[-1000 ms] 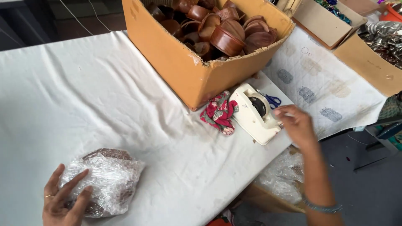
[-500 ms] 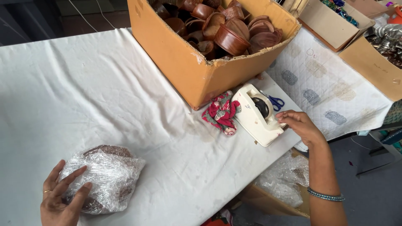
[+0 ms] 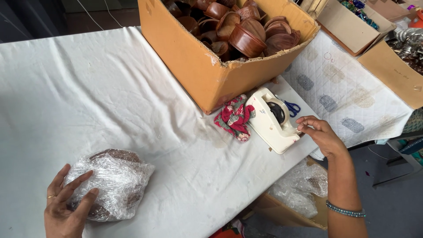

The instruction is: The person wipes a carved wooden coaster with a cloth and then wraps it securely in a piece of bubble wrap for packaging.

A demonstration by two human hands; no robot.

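Note:
My left hand (image 3: 66, 202) lies flat, fingers spread, on a brown object wrapped in clear bubble wrap (image 3: 112, 180) at the near left of the white-covered table (image 3: 110, 97). My right hand (image 3: 319, 134) reaches to the cutter end of a cream tape dispenser (image 3: 271, 121) near the table's right edge, fingertips pinched at the tape end. A red patterned cloth (image 3: 235, 117) lies bunched just left of the dispenser.
A large open cardboard box (image 3: 198, 66) full of brown clay cups stands behind the dispenser. Blue scissors (image 3: 291, 108) lie beside it. More cardboard boxes (image 3: 392, 70) sit on a quilted white cover at the right. Below the table edge is a box with bubble-wrapped items (image 3: 299, 189).
My right hand has shifted slightly along the dispenser's cutter end, with its fingers closing on the tape. My left hand stays on the wrapped bundle.

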